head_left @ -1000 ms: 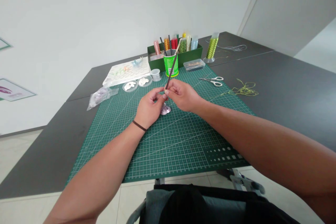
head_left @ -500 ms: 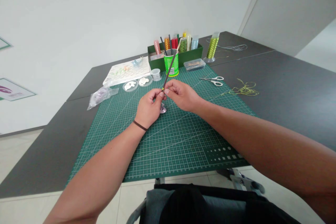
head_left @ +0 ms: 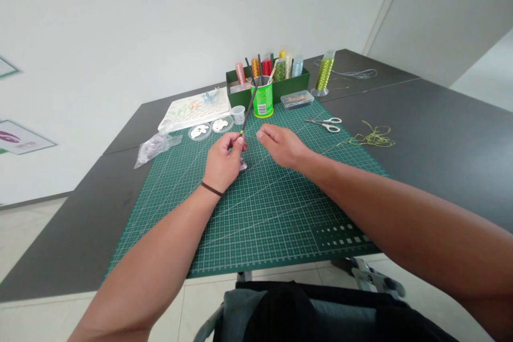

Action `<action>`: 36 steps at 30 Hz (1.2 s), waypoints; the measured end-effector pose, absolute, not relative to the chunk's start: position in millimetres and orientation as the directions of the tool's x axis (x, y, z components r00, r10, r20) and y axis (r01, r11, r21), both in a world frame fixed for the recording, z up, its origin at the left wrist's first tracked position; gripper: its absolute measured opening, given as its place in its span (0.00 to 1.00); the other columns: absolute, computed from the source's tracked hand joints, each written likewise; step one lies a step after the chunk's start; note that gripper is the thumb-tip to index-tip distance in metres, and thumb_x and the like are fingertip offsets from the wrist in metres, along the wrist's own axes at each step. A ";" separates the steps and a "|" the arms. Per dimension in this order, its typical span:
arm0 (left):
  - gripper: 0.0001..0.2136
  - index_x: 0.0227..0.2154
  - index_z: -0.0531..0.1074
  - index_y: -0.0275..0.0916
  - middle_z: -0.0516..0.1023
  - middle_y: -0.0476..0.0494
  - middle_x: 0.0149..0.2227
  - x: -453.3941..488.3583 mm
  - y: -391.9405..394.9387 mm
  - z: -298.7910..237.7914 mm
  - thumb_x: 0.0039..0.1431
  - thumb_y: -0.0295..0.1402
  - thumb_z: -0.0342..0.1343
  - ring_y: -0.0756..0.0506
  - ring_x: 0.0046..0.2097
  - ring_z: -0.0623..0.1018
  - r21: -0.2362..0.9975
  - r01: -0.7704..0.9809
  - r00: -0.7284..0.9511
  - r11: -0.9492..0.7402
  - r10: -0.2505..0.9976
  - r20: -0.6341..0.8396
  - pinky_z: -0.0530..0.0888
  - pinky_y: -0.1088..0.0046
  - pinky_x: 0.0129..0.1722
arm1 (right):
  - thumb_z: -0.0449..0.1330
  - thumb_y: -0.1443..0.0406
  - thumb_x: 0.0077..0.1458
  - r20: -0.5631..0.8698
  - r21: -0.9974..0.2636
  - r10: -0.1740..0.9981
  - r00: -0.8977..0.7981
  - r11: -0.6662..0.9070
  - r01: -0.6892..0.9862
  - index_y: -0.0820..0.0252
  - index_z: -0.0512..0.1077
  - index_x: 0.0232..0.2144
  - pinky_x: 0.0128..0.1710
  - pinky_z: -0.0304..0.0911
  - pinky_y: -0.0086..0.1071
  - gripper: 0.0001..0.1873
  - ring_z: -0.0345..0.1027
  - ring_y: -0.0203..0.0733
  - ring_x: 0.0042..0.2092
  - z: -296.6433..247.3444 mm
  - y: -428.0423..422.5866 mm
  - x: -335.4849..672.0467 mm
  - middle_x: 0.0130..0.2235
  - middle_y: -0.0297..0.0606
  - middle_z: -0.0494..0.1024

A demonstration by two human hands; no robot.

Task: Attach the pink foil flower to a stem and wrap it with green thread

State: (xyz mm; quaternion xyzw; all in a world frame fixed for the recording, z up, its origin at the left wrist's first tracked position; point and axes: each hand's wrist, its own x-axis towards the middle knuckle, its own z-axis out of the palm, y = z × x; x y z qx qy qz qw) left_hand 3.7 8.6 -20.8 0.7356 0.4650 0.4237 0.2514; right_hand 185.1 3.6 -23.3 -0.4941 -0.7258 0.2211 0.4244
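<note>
My left hand (head_left: 223, 163) pinches a thin dark rod (head_left: 249, 110), which slants up and away to the right. A small yellow-green band, apparently thread, circles the rod just above my fingertips. My right hand (head_left: 280, 144) is apart from the rod, thumb pressed to curled fingers. Whatever it pinches, if anything, is too fine to see. Partly hidden behind my left hand, a small clear disc-like object (head_left: 243, 164) shows over the green cutting mat (head_left: 272, 224).
Farther back stand a green can (head_left: 262, 100) of sticks and a dark green box (head_left: 294, 84) of thread spools. Scissors (head_left: 326, 124), tangled yellow-green thread (head_left: 372, 135) and a thread cone (head_left: 324, 72) lie right. Two white-filled dishes (head_left: 199, 131) and a plastic bag (head_left: 154, 148) lie left.
My hands have drawn apart. The left one moved slightly left with the rod, and the right one came away from the yellow-green band to the right.
</note>
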 end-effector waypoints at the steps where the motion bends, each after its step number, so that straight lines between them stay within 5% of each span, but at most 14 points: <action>1: 0.07 0.35 0.74 0.40 0.81 0.48 0.32 3.7 8.7 -21.1 0.67 0.34 0.53 0.47 0.35 0.78 0.764 0.471 0.206 -0.441 0.897 0.390 0.72 0.70 0.40 | 0.51 0.62 0.67 0.406 -0.732 0.901 -0.153 0.421 0.536 0.54 0.55 0.24 0.32 0.50 0.35 0.17 0.56 0.38 0.29 -23.1 3.0 185.2 0.25 0.31 0.63; 17: 0.08 0.31 0.74 0.40 0.82 0.49 0.30 3.9 10.8 -20.4 0.66 0.34 0.55 0.47 0.34 0.79 0.730 0.522 0.152 -0.441 0.890 0.429 0.74 0.68 0.41 | 0.53 0.59 0.65 0.501 -0.669 0.862 -0.073 0.440 0.599 0.54 0.52 0.23 0.30 0.45 0.35 0.20 0.52 0.35 0.27 -13.1 -3.6 183.5 0.22 0.29 0.60; 28: 0.06 0.34 0.74 0.40 0.82 0.48 0.31 2.0 13.9 -21.6 0.66 0.34 0.54 0.46 0.38 0.82 0.769 0.472 0.072 -0.431 0.888 0.454 0.75 0.68 0.42 | 0.55 0.61 0.64 0.399 -0.693 0.907 -0.138 0.396 0.602 0.57 0.69 0.30 0.33 0.53 0.34 0.11 0.64 0.39 0.31 -17.4 -1.7 186.8 0.28 0.34 0.73; 36: 0.07 0.34 0.74 0.41 0.82 0.48 0.32 0.7 17.2 -26.0 0.66 0.35 0.54 0.46 0.39 0.82 0.759 0.477 0.084 -0.443 0.883 0.463 0.75 0.67 0.43 | 0.59 0.60 0.62 0.396 -0.716 0.913 -0.096 0.373 0.590 0.57 0.69 0.36 0.30 0.50 0.33 0.07 0.54 0.35 0.22 -17.6 -4.2 185.6 0.17 0.24 0.60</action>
